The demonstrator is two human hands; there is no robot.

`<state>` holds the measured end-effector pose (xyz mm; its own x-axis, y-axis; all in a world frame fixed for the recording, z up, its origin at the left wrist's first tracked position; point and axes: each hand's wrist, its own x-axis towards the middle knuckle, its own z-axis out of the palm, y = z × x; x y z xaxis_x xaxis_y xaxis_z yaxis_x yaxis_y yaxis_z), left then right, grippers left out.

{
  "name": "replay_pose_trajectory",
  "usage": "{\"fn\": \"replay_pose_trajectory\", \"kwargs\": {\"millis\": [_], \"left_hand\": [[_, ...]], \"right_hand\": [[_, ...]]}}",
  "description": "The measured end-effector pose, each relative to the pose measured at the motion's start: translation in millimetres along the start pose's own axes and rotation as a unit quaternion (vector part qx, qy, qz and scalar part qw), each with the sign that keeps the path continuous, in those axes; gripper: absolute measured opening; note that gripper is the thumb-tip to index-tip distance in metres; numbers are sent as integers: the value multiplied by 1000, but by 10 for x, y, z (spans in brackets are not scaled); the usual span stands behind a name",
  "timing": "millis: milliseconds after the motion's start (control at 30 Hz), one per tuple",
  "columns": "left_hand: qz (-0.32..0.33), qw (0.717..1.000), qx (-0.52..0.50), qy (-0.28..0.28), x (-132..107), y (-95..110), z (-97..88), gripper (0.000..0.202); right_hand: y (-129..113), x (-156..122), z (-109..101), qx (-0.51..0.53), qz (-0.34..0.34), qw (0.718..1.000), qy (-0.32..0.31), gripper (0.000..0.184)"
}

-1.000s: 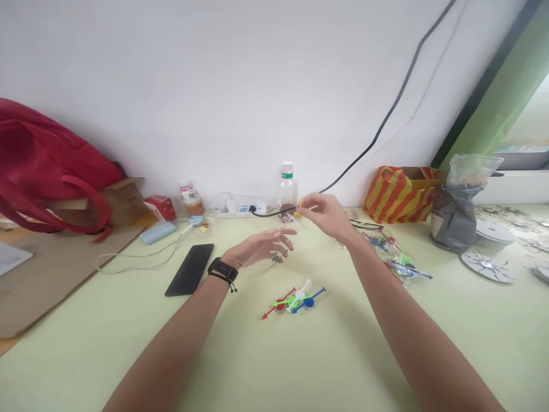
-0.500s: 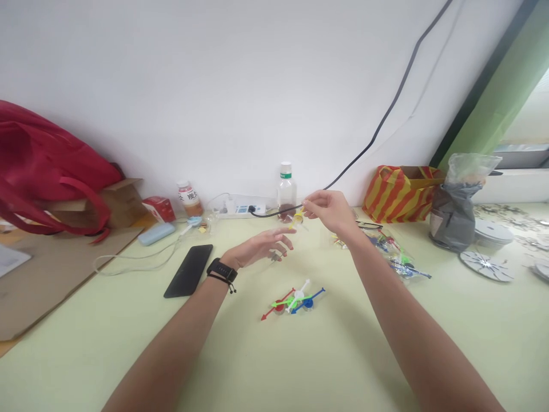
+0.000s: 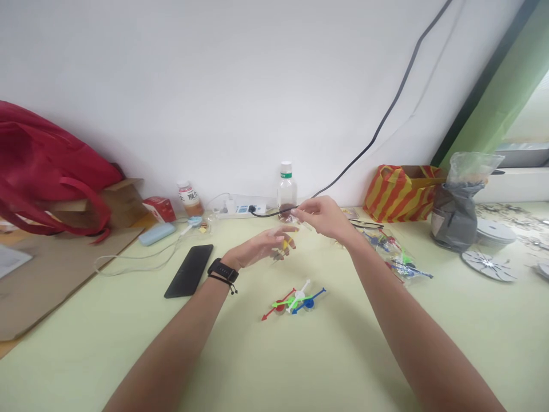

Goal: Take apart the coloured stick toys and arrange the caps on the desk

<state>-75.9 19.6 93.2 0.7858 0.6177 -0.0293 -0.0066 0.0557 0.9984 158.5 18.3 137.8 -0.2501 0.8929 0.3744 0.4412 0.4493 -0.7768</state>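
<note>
A red bag point(image 3: 47, 166) slumps at the far left by an open carton point(image 3: 126, 200), with a flat cardboard sheet point(image 3: 64, 274) in front. Next come a small red box point(image 3: 159, 209), a light blue block point(image 3: 156, 234) with a pale cord, a black phone point(image 3: 189, 271) lying flat on the pale green table point(image 3: 326, 360), and a drink bottle point(image 3: 189, 201) against the wall. The left hand point(image 3: 257, 246), a black watch point(image 3: 223, 269) on its wrist, is raised above the table with fingers loosely curled; a yellow piece point(image 3: 285, 244) shows at its fingertips, but whether they grip it I cannot tell. Nearer, red, green, white and blue arrows point(image 3: 292, 301) lie overlapping on the table. Behind the hands stand a white power strip point(image 3: 242, 209) and a clear bottle point(image 3: 286, 186). The right hand point(image 3: 323, 217), level with that bottle's base, has thumb and fingers pinched together on a bit of clear plastic point(image 3: 299, 220). Beyond its wrist are glasses point(image 3: 366, 225), packets of coloured pieces point(image 3: 405, 266), a striped bag point(image 3: 394, 194), a grey bag point(image 3: 453, 217) and a slotted disc point(image 3: 489, 266).
</note>
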Motion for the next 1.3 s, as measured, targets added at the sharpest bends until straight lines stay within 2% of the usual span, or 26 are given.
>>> {"fn": "replay_pose_trajectory", "kwargs": {"millis": [167, 300, 367, 433, 500, 567, 667, 733, 900, 967, 1033, 1100, 1200, 1300], "left_hand": [[-3, 1000, 4, 1, -21, -15, -36, 57], [1, 999, -37, 31, -36, -84, -115, 54], [9, 996, -64, 53, -41, -121, -165, 52], [14, 994, -87, 69, -43, -147, -209, 52], [19, 991, -102, 81, -41, -161, -244, 53], [21, 989, -110, 93, -36, -171, -267, 55], [14, 987, -118, 107, -24, -191, -287, 58], [10, 985, -121, 120, -17, -206, -293, 59], [6, 984, -120, 135, -21, -216, -297, 62], [5, 985, -115, 131, -26, -208, -293, 62], [4, 986, -109, 125, -30, -200, -288, 61], [0, 989, -98, 114, -30, -197, -284, 58], [-2, 992, -78, 98, -23, -208, -281, 53], [3, 994, -60, 90, -21, -221, -272, 51]], "right_hand": [[0, 8, -43, -27, 10, 999, 27, 32], [53, -6, -97, -87, 89, 992, 24, 23], [90, -36, -129, -124, 131, 982, -51, 15], [133, -72, -135, -147, 138, 960, -194, 8], [177, -100, -89, -151, 115, 919, -347, 9], [208, -112, 18, -151, 72, 882, -440, 15], [206, -109, 242, -148, -4, 867, -475, 16], [170, -114, 384, -139, -25, 861, -489, 14], [63, -165, 598, -147, 20, 817, -558, 17], [44, -176, 628, -148, 25, 808, -570, 14], [38, -170, 619, -135, 27, 812, -567, 12], [34, -148, 557, -107, 26, 833, -542, 9], [5, -110, 343, -47, -12, 887, -459, 7], [-57, -101, 27, -3, -64, 934, -352, 13]]}}
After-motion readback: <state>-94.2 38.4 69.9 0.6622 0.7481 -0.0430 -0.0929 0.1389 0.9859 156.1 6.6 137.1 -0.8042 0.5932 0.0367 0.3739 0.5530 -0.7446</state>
